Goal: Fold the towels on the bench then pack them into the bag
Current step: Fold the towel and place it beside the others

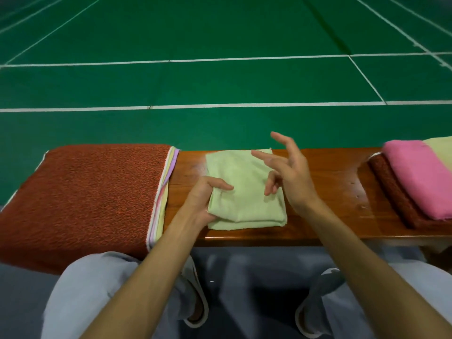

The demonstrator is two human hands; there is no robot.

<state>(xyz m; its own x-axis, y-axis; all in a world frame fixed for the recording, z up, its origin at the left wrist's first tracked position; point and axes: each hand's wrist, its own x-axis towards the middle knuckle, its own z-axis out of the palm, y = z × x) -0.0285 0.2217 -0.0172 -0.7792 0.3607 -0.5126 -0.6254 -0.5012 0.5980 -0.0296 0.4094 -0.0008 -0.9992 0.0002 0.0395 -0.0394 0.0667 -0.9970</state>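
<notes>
A pale green towel (244,189), folded into a small rectangle, lies in the middle of the wooden bench (325,182). My left hand (203,199) grips its left edge, thumb on top and fingers under the fold. My right hand (288,172) hovers just above the towel's right side with fingers spread and relaxed, holding nothing. At the left lies a stack of flat towels (85,196) with a rust-red one on top and pastel edges showing beneath. No bag is in view.
At the right end of the bench sits a pile of folded towels: pink (420,179) on top, dark red (396,199) below, pale yellow (440,148) behind. Beyond the bench is a green court floor (220,81) with white lines. My knees and shoes show below.
</notes>
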